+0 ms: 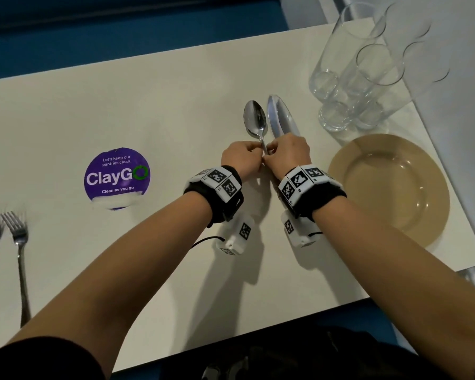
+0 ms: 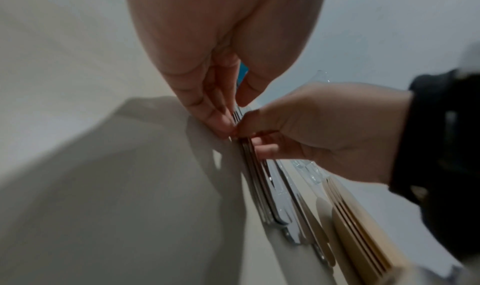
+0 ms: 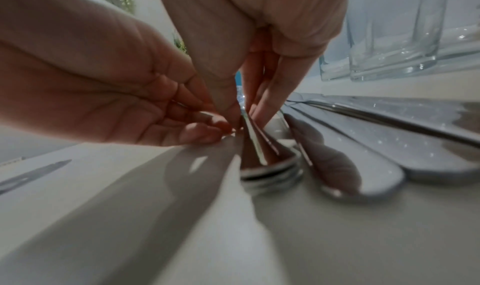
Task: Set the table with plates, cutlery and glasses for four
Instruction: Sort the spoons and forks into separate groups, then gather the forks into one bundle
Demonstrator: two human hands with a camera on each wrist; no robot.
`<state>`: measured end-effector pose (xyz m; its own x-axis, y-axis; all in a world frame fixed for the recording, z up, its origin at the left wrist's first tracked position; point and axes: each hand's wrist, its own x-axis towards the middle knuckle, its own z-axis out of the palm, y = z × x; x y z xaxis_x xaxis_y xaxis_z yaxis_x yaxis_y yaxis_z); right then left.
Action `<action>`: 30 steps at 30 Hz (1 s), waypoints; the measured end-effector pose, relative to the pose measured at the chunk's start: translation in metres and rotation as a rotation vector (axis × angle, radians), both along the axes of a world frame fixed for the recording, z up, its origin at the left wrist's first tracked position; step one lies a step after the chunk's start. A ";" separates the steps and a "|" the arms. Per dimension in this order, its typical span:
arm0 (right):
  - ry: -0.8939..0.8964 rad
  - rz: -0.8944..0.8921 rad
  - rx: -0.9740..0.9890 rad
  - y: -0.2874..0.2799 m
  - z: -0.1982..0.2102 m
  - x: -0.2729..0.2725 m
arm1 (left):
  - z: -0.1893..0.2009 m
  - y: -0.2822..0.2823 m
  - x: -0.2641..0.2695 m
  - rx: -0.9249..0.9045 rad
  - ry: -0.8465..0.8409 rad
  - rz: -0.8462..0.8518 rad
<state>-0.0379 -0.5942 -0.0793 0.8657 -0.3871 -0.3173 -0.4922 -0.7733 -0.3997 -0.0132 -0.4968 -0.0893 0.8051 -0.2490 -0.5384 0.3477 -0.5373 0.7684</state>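
A stack of spoons [image 1: 254,118] lies mid-table with knives [image 1: 282,116] just to its right. Both hands meet over the spoon handles [image 3: 267,158]. My left hand [image 1: 259,155] pinches the handles from the left, thumb against fingertips [image 2: 221,123]. My right hand [image 1: 268,157] pinches the same handles from the right, fingers curled over them. Knife handles [image 3: 348,166] lie free beside the right hand. Stacked beige plates [image 1: 348,171] sit to the right, with several tall clear glasses [image 1: 348,78] behind them. Two forks [image 1: 17,237] lie at the far left.
A round purple "ClayGo" sticker [image 1: 117,176] is on the white table [image 1: 176,105] left of the hands. The table's near edge runs below my forearms, its right edge just beyond the plates. The glasses stand close behind the knives.
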 end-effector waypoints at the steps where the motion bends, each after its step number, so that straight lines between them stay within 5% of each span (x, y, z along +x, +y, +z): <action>1: 0.003 -0.004 -0.001 0.000 0.000 -0.002 | 0.000 -0.001 0.000 -0.005 0.003 0.008; 12: 0.017 -0.034 -0.010 0.006 0.001 -0.008 | 0.001 0.007 -0.004 -0.048 0.019 0.011; 18: -0.088 -0.095 -0.025 0.028 0.023 -0.007 | 0.016 0.063 -0.004 -0.059 0.012 0.107; 26: -0.144 0.167 0.203 0.176 0.041 0.010 | 0.032 0.224 -0.010 0.096 -0.182 0.276; 30: -0.073 0.396 0.163 0.278 0.036 0.003 | 0.027 0.327 -0.019 0.113 -0.174 0.447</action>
